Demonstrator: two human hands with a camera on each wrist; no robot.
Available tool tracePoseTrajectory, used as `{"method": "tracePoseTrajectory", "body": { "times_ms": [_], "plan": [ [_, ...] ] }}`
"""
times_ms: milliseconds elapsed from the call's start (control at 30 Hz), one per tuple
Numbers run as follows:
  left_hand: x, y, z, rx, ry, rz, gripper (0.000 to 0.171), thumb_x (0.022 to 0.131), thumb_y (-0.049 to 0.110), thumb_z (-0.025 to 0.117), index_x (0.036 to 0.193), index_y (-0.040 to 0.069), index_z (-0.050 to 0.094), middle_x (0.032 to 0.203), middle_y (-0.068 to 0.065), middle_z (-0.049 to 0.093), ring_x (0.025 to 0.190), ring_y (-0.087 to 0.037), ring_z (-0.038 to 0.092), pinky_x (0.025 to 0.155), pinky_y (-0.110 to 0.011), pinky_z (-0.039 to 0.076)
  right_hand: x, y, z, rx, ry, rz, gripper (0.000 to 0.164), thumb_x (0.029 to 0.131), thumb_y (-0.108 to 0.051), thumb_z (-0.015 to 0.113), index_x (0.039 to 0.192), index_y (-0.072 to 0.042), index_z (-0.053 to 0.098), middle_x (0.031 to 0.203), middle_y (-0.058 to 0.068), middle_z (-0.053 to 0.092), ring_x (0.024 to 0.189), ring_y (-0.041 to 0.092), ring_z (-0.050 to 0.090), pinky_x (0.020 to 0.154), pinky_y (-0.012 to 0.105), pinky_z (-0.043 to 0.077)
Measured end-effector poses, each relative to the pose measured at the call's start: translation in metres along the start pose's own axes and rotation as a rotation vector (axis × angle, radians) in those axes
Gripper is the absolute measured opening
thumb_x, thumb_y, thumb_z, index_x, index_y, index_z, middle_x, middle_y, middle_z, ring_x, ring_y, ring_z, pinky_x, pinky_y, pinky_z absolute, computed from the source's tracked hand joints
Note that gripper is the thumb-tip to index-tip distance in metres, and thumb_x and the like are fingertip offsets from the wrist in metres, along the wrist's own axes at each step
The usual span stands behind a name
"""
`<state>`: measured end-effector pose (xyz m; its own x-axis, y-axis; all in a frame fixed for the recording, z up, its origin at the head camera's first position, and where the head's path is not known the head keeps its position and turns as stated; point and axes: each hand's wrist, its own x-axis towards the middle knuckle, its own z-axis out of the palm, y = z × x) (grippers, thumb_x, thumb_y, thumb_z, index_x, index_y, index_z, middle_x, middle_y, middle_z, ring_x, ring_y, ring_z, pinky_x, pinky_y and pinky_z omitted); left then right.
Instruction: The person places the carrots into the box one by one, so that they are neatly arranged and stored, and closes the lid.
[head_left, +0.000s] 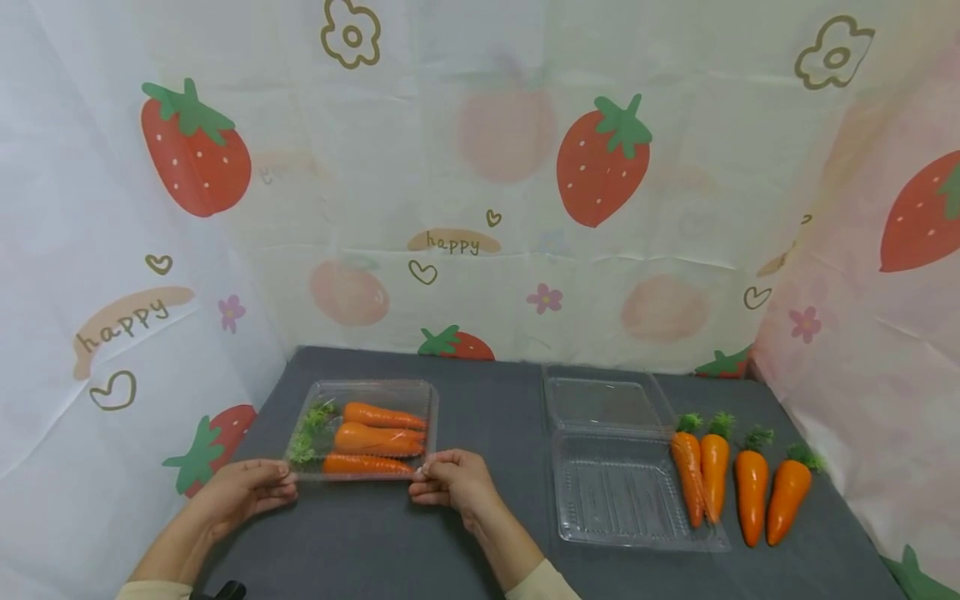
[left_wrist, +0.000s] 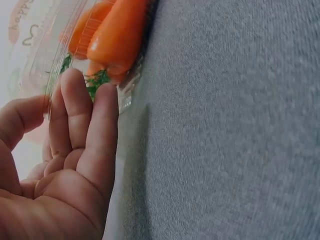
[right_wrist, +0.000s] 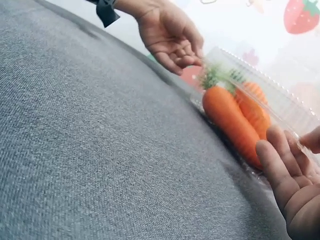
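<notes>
A clear plastic clamshell box [head_left: 434, 417] with its lid down stands on the left part of the grey table, several orange carrots [head_left: 378, 437] with green tops inside. The tops point left. My left hand [head_left: 247, 492] pinches the box's near left corner; in the left wrist view its thumb [left_wrist: 30, 112] is at the rim, with the other fingers along the front. At the near right corner, my right hand [head_left: 461, 483] pinches the rim between thumb and fingers. The right wrist view has the carrots [right_wrist: 232, 117] behind the clear wall, between both hands.
Right of centre lies a second clear clamshell box [head_left: 615, 492], its lid [head_left: 600, 404] folded back. Two carrots [head_left: 715, 475] overlap its right edge, and two more carrots [head_left: 789, 500] lie farther right. A printed curtain [head_left: 480, 167] encloses the table's back and sides.
</notes>
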<state>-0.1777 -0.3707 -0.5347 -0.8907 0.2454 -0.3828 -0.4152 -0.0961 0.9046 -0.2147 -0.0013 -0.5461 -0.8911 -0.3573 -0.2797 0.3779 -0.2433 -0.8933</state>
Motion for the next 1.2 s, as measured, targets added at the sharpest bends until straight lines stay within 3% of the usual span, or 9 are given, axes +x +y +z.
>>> {"method": "tracePoseTrajectory", "body": {
  "times_ms": [367,633,833,1000,1200],
  "plan": [
    [0.0,-0.001,-0.002,0.038,-0.004,-0.011,0.028,0.107,0.02,0.057,0.123,0.001,0.067,0.11,-0.004,0.076,0.103,-0.016,0.073,0.097,-0.04,0.058,-0.001,-0.007,-0.004,-0.076,-0.026,0.011,0.029,0.097,-0.004,0.067,0.121,0.011,0.061,0.095,0.017,0.076,0.073,0.02,0.075,0.075,0.043,0.064],
    [-0.002,0.001,-0.002,0.083,0.034,0.0,0.026,0.105,0.021,0.06,0.123,0.003,0.068,0.11,-0.003,0.075,0.105,-0.016,0.072,0.099,-0.042,0.057,-0.007,-0.015,-0.007,-0.155,-0.003,-0.071,0.036,0.096,-0.004,0.067,0.128,0.011,0.058,0.098,0.018,0.075,0.07,0.018,0.073,0.074,0.044,0.064],
    [-0.006,0.004,0.001,0.132,0.063,0.037,0.041,0.104,0.019,0.063,0.135,-0.007,0.056,0.112,-0.002,0.073,0.105,-0.014,0.072,0.101,-0.042,0.056,-0.01,-0.019,-0.009,-0.214,0.023,-0.135,0.039,0.094,-0.001,0.066,0.13,0.011,0.058,0.101,0.022,0.074,0.073,0.022,0.073,0.075,0.047,0.064],
    [-0.009,0.006,0.003,0.19,0.091,0.055,0.05,0.104,0.021,0.063,0.142,-0.009,0.05,0.117,-0.001,0.072,0.107,-0.013,0.072,0.101,-0.04,0.056,-0.013,-0.023,-0.009,-0.355,0.025,-0.174,0.038,0.094,-0.005,0.07,0.129,0.008,0.061,0.1,0.021,0.073,0.077,0.025,0.073,0.072,0.048,0.064],
    [-0.012,0.009,0.005,0.292,0.124,0.1,0.063,0.105,0.022,0.062,0.149,-0.016,0.037,0.124,-0.002,0.07,0.106,-0.007,0.071,0.097,-0.035,0.057,-0.018,-0.032,-0.01,-0.563,0.029,-0.195,0.034,0.096,-0.014,0.072,0.125,0.002,0.066,0.097,0.008,0.072,0.083,0.029,0.073,0.071,0.044,0.063]
  ]
}}
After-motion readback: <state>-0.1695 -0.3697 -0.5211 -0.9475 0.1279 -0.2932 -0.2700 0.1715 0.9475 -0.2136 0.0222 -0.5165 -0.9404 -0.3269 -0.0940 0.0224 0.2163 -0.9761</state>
